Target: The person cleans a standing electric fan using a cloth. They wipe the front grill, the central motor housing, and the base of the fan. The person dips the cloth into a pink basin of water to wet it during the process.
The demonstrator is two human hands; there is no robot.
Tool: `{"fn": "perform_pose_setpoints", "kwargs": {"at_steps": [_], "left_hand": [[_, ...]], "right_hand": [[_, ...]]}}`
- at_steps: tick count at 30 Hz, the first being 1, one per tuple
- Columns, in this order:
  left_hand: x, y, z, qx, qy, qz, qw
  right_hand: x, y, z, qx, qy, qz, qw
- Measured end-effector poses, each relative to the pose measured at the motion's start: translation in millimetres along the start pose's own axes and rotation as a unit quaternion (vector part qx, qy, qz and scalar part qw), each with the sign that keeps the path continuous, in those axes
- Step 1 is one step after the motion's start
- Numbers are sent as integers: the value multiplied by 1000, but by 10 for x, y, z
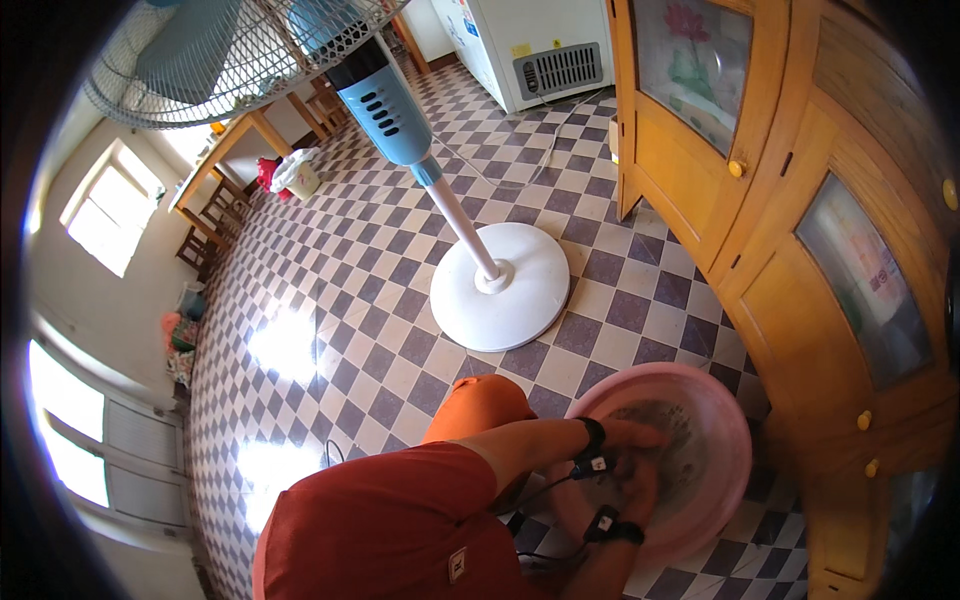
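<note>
A pink plastic basin [738,440] stands on the floor at lower right, with cloudy, bubbly water [690,440] inside. My left hand [632,434] reaches over its near left side, a black band on the wrist. Just below it is my right hand [640,488], also wearing a black wristband with a small device and cable. Both hands are low inside the basin, close together. Their fingers are blurred and partly hidden, so whether they hold anything cannot be made out.
A standing fan with a round white base [530,300] rises ahead of the basin. A wooden cabinet [760,270] lines the right side, close to the basin. A white appliance [540,40] stands at the back, and a power cord [530,183] trails over the checkered floor.
</note>
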State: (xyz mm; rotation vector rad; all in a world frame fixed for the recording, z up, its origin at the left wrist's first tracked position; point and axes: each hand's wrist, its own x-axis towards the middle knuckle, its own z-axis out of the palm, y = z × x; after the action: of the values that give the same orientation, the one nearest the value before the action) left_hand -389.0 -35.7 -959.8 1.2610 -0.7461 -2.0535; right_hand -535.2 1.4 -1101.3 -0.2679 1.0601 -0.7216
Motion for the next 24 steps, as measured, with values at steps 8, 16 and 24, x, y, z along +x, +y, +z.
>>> {"fn": "perform_pose_setpoints", "kwargs": {"at_steps": [8, 16, 24], "left_hand": [[451, -555, -294, 11, -32, -18, 999], [469, -278, -224, 48, -61, 17, 997], [1094, -565, -448, 404, -308, 508, 696]], "right_hand": [[261, 246, -115, -69, 82, 45, 993], [-246, -214, 133, 189, -150, 113, 964], [-920, -205, 480, -107, -41, -188, 976]]}}
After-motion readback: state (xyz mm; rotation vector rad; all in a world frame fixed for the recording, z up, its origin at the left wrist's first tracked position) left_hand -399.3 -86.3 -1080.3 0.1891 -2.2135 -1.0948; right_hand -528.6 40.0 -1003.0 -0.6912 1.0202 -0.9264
